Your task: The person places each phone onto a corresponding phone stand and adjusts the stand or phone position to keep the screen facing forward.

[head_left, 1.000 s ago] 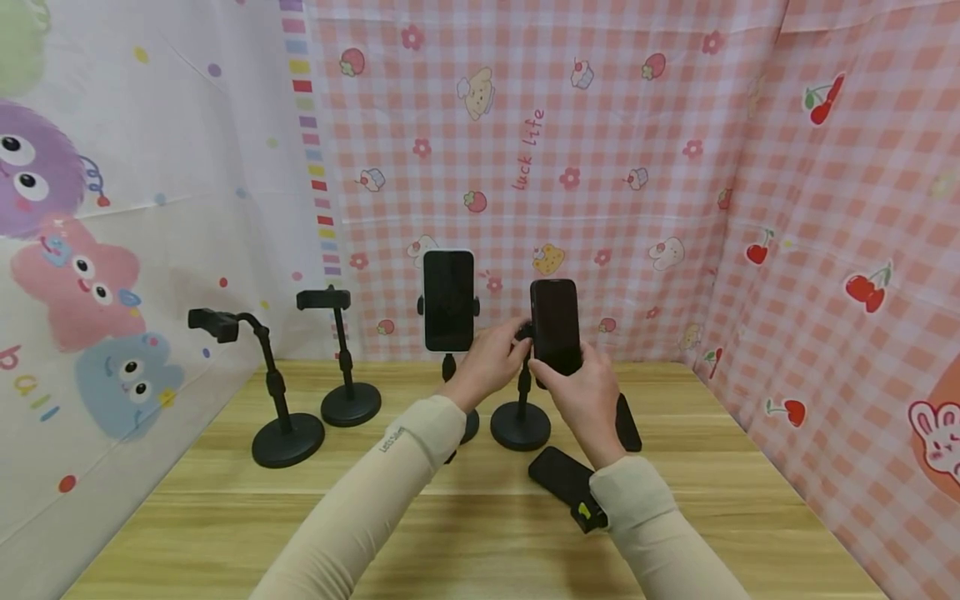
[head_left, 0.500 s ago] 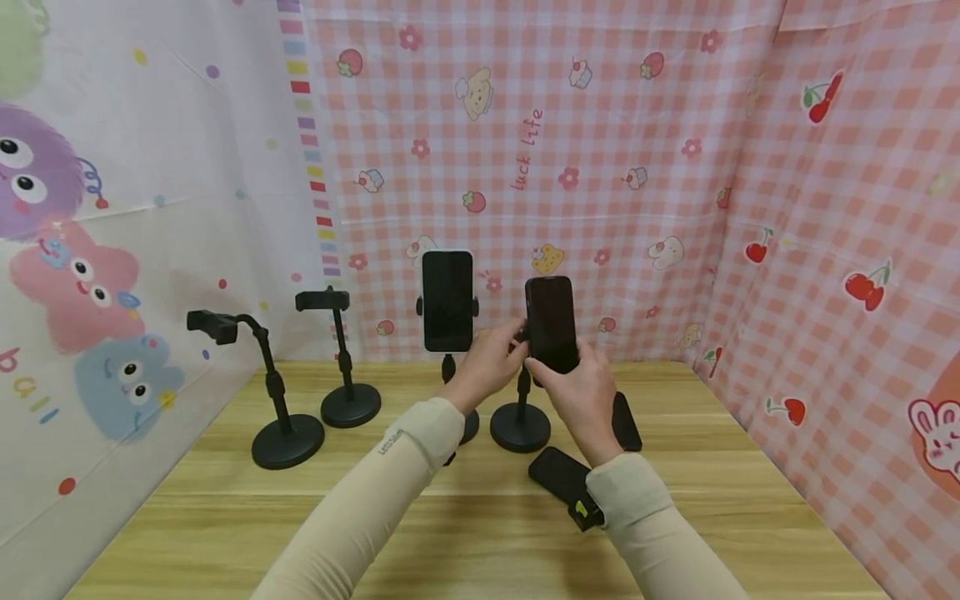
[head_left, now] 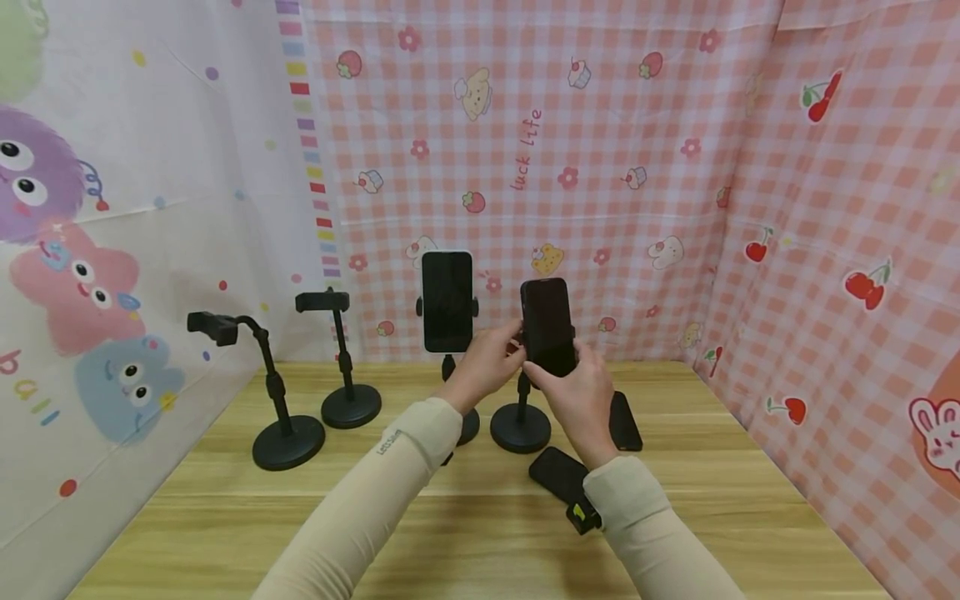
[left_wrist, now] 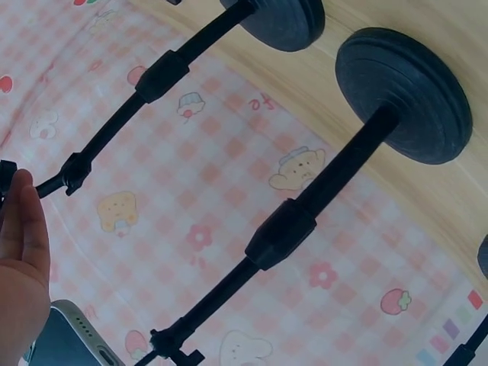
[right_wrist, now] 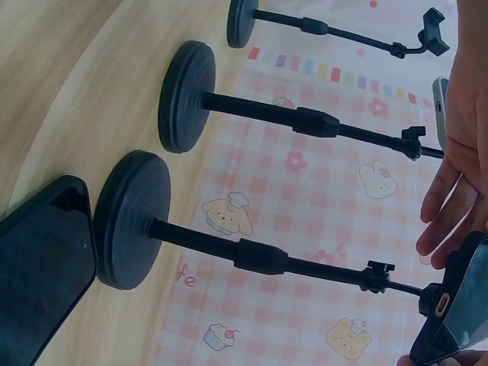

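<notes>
My right hand (head_left: 581, 392) grips the lower part of a black smartphone (head_left: 546, 317) held upright, screen facing me. It overlaps the head of a black phone stand (head_left: 521, 429), and a small dark tab shows at its right edge. My left hand (head_left: 486, 365) is at the phone's left edge, pinching the stand's clamp (left_wrist: 8, 174), which the phone mostly hides in the head view. In the right wrist view, the phone stand's thin neck (right_wrist: 404, 287) runs up behind the phone. Left of this stand, a white-edged phone (head_left: 447, 300) sits upright in another stand's clamp.
Two more black phone stands stand at the left, one with a bent neck (head_left: 258, 329) and one straight (head_left: 341, 333). A dark phone (head_left: 558, 473) lies by my right sleeve, another (head_left: 624, 421) behind my right hand. Patterned cloth (head_left: 637, 108) hangs around the wooden table (head_left: 480, 533).
My right hand has shifted the phone slightly left, over the stand's clamp; the tab at its right edge has come into sight. My left hand stays nearly in place.
</notes>
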A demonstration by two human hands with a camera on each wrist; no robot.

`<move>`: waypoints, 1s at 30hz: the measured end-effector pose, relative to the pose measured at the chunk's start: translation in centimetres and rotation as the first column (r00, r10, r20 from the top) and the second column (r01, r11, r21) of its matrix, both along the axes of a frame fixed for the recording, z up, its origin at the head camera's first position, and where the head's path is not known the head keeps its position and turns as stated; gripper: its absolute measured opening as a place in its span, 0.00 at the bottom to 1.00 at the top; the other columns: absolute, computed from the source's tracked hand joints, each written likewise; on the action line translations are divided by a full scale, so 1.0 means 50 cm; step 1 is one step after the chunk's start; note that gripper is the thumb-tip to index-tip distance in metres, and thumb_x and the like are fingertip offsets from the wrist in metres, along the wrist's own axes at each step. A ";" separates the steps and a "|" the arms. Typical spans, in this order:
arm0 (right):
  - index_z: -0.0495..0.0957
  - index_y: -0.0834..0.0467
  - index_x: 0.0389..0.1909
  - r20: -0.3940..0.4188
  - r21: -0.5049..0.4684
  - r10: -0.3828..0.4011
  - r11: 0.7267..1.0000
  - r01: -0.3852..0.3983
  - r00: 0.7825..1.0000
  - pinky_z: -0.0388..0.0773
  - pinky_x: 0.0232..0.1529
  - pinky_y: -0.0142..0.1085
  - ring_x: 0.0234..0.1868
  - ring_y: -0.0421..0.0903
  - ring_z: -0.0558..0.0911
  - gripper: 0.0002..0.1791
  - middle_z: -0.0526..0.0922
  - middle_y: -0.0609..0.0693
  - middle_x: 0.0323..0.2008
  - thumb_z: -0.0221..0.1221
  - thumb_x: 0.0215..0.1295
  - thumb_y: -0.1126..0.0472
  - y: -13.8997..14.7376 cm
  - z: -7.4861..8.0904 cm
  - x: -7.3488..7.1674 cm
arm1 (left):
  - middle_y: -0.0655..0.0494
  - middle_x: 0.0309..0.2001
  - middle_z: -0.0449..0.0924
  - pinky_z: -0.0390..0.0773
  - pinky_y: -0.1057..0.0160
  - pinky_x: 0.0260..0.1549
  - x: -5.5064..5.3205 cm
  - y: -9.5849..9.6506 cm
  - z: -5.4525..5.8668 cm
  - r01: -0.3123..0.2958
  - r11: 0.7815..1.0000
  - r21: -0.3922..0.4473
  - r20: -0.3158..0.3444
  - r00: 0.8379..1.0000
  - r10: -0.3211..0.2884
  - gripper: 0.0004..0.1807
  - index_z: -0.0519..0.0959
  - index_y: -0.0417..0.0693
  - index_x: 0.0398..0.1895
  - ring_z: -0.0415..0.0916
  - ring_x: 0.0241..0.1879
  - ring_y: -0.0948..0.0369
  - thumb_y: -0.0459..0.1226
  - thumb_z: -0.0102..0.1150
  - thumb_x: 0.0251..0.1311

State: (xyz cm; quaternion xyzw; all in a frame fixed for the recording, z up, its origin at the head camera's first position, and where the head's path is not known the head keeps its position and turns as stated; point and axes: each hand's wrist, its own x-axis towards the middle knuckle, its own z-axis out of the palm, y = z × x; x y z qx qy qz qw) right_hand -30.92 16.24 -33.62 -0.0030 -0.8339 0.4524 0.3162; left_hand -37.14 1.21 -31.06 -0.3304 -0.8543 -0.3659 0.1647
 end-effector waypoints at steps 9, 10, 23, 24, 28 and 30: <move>0.73 0.63 0.62 -0.003 -0.020 -0.011 1.000 0.011 1.000 0.72 0.44 0.50 0.45 0.56 0.76 0.42 0.76 0.59 0.48 0.72 0.53 0.40 0.001 -0.007 -0.002 | 0.55 0.40 0.85 0.81 0.63 0.41 -0.005 0.003 -0.013 -0.087 0.990 -0.107 -0.278 0.959 0.054 0.07 0.78 0.49 0.46 0.83 0.39 0.61 0.35 0.60 0.68; 0.73 0.63 0.61 -0.006 -0.024 -0.010 1.000 0.010 1.000 0.72 0.44 0.50 0.45 0.56 0.76 0.42 0.76 0.59 0.48 0.72 0.53 0.40 0.001 -0.007 -0.002 | 0.54 0.38 0.84 0.81 0.63 0.40 -0.005 0.003 -0.014 -0.102 0.988 -0.114 -0.317 0.947 0.061 0.06 0.78 0.48 0.45 0.82 0.37 0.61 0.35 0.61 0.67; 0.60 0.62 0.72 -0.002 -0.152 0.026 0.988 -0.026 1.000 0.74 0.52 0.52 0.51 0.55 0.78 0.54 0.78 0.58 0.51 0.74 0.51 0.41 -0.001 -0.010 -0.002 | 0.53 0.31 0.80 0.82 0.63 0.35 -0.023 0.000 -0.025 -0.110 0.985 -0.136 -0.535 0.845 0.020 0.06 0.78 0.43 0.39 0.82 0.31 0.59 0.32 0.66 0.62; 0.57 0.62 0.74 0.002 -0.160 0.029 0.987 -0.028 1.000 0.74 0.52 0.52 0.51 0.56 0.78 0.56 0.78 0.59 0.50 0.74 0.51 0.41 -0.001 -0.010 -0.003 | 0.53 0.30 0.80 0.82 0.63 0.35 -0.024 -0.001 -0.026 -0.106 0.985 -0.138 -0.541 0.841 0.015 0.06 0.78 0.42 0.39 0.82 0.31 0.59 0.32 0.66 0.62; 0.66 0.63 0.68 0.013 -0.163 0.036 0.986 -0.034 0.999 0.75 0.48 0.50 0.47 0.55 0.79 0.50 0.79 0.58 0.48 0.74 0.50 0.41 0.000 -0.010 -0.007 | 0.52 0.29 0.79 0.82 0.64 0.33 -0.028 -0.002 -0.027 -0.102 0.983 -0.151 -0.578 0.816 -0.004 0.06 0.78 0.42 0.37 0.81 0.30 0.59 0.32 0.66 0.62; 0.74 0.61 0.58 0.020 -0.156 0.042 0.987 -0.039 0.999 0.76 0.41 0.47 0.41 0.54 0.80 0.40 0.81 0.57 0.43 0.74 0.51 0.41 0.001 -0.009 -0.010 | 0.52 0.28 0.78 0.81 0.64 0.32 -0.028 -0.003 -0.028 -0.098 0.983 -0.154 -0.599 0.800 -0.014 0.06 0.77 0.42 0.36 0.81 0.29 0.59 0.32 0.66 0.62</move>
